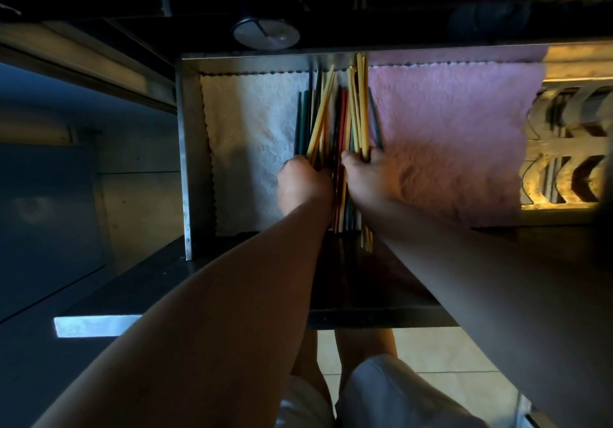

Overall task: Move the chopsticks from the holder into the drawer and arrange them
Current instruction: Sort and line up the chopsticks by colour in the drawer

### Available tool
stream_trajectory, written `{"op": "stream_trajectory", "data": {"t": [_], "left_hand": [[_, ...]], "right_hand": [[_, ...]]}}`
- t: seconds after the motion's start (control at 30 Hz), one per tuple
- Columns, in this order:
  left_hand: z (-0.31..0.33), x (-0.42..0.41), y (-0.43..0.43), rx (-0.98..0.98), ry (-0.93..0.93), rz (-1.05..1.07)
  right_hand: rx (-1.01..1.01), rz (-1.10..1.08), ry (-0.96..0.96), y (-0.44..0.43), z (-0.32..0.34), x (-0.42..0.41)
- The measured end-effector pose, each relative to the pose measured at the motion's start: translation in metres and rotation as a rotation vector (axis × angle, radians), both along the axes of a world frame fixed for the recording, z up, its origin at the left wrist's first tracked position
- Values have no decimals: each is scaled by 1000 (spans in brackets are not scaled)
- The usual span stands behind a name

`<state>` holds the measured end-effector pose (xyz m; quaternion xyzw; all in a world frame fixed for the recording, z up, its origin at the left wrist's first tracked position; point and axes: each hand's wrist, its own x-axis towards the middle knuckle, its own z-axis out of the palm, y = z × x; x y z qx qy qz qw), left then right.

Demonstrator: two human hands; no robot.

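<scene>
An open metal drawer [189,149] holds a bundle of coloured chopsticks [341,119] in yellow, red, green and dark blue, lying lengthwise between a white cloth [252,129] and a pink cloth [447,135]. My left hand [303,184] grips a fanned bunch of yellow and dark sticks on the left of the pile. My right hand [368,175] grips several yellow sticks on the right of it. The near ends of the sticks reach the drawer's front edge. A round dark holder [265,31] stands on the counter behind the drawer.
A dark counter edge [398,13] runs above the drawer's back. To the right sits a patterned, lit metal grille [570,149]. Below are a tiled floor [441,351] and my legs in pale shorts [391,394].
</scene>
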<state>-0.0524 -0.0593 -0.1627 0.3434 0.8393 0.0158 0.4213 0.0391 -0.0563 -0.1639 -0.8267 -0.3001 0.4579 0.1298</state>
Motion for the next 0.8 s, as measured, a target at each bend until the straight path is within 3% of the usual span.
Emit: {"op": "stream_trajectory", "data": {"t": [0.5,0.8], "left_hand": [[1,-9,1,-5,-22,33],[-1,9,0,-46,-50,-2]], "right_hand": [[18,6,26,-4,11,-1],[11,41,-54,-3,4,0]]}}
